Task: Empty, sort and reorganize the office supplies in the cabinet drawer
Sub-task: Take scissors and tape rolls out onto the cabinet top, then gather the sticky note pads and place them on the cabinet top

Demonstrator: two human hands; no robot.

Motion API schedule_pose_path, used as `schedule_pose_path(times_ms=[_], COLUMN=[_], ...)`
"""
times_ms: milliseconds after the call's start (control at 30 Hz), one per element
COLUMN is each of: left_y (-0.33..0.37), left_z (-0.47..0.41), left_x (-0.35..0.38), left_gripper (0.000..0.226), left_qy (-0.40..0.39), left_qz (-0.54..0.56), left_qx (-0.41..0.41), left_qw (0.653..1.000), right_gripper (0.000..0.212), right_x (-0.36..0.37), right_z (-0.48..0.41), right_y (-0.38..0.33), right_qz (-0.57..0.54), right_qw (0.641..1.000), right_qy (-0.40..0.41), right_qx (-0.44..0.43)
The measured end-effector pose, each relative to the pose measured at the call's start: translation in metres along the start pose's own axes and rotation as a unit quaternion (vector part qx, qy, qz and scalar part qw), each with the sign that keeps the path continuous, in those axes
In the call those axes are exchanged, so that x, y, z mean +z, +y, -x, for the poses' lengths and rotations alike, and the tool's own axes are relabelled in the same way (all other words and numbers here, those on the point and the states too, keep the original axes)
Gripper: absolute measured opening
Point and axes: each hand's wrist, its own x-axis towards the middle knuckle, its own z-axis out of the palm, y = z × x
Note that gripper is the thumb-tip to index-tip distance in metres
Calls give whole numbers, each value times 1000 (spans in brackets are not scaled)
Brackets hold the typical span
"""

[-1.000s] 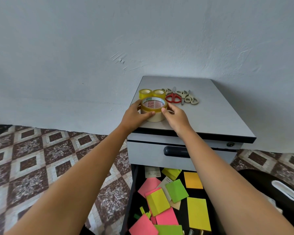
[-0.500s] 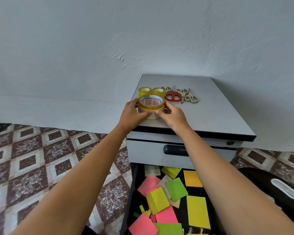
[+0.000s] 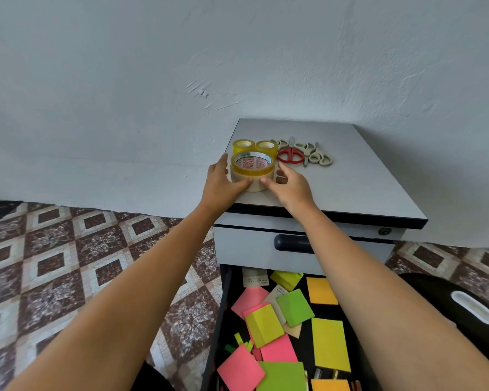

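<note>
Four tape rolls [image 3: 253,165], roughly four scissors [image 3: 290,157]

Left hand [image 3: 222,182], right hand [image 3: 290,185] cupped inward.

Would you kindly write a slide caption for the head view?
Left hand and right hand hold stacked tape rolls on the cabinet top beside scissors.

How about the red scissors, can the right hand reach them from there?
Probably yes. The red scissors lie just past the right hand on the cabinet top, nothing between; it must first release the tape rolls.
</note>
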Motion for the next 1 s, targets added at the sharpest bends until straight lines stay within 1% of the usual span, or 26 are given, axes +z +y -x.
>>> schedule_pose_path(times_ms=[100,167,267,400,500,667,767,900,1000], left_y=[5,6,8,10,7,-15,-37,-68,-91], left_z=[20,36,57,85,110,153,174,199,213], left_x=[-4,-8,-13,-9,3,30,46,65,79], left_gripper=[80,71,59,51,47,41,37,34,34], left_qy=[25,38,44,36,22,-35,-79,-145,-188], left_qz=[-16,-27,-27,-25,-3,20,0,-23,-54], left_qx=[24,52,82,89,90,61,31,-22,-55], left_qw=[999,998,995,995,996,997,996,989,979], right_gripper=[68,64,54,48,45,40,41,42,45], right_x=[-4,-10,-22,-33,-36,-31,-25,-12,1], right_z=[5,10,24,57,88,137,161,191,208], right_y=[0,-1,-5,-1,12,46,73,109,137], right_qz=[-27,-35,-12,5,24,33,44,53,65], right_qw=[999,998,994,992,989,987,992,998,996], right_qy=[27,54,84,78,74,67,41,-17,-66], right_qx=[-10,-24,-62,-98,-122,-140,-113,-40,19])
